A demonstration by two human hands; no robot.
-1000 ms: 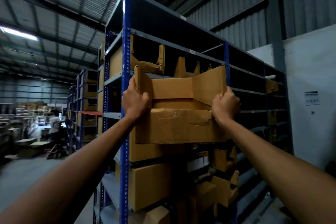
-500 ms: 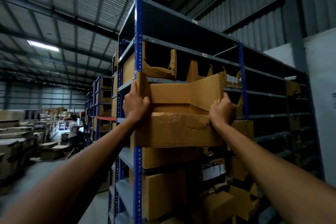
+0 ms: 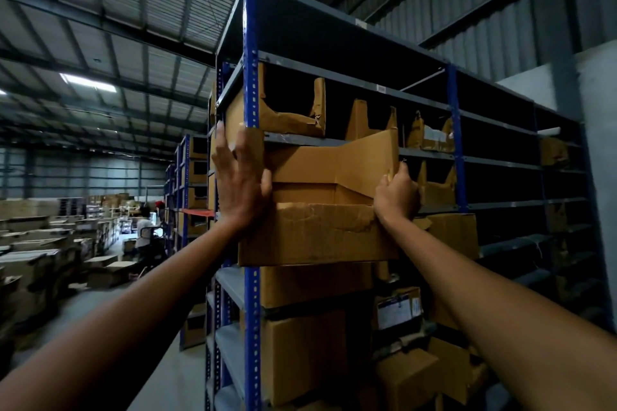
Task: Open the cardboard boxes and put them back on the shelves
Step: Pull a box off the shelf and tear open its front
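An opened brown cardboard box (image 3: pixel 317 233) with raised flaps sits at head height against the blue and grey shelving rack (image 3: pixel 251 83), partly in under a grey shelf. My left hand (image 3: pixel 238 183) lies flat with straight fingers against the box's left flap, beside the blue upright. My right hand (image 3: pixel 397 197) grips the box's right front corner, fingers curled over the rim. The box's rear is hidden in the dark bay.
Other cut-open cartons (image 3: pixel 283 117) stand on the shelf above, and closed cartons (image 3: pixel 310 354) fill the shelves below. More racks (image 3: pixel 187 177) run back on the left. Stacked boxes (image 3: pixel 40 243) and a person (image 3: pixel 145 230) stand on the warehouse floor at left.
My left hand has let go of the flap and now lies flat against it with straight fingers. The box has moved a little further in and up. My right hand keeps its grip.
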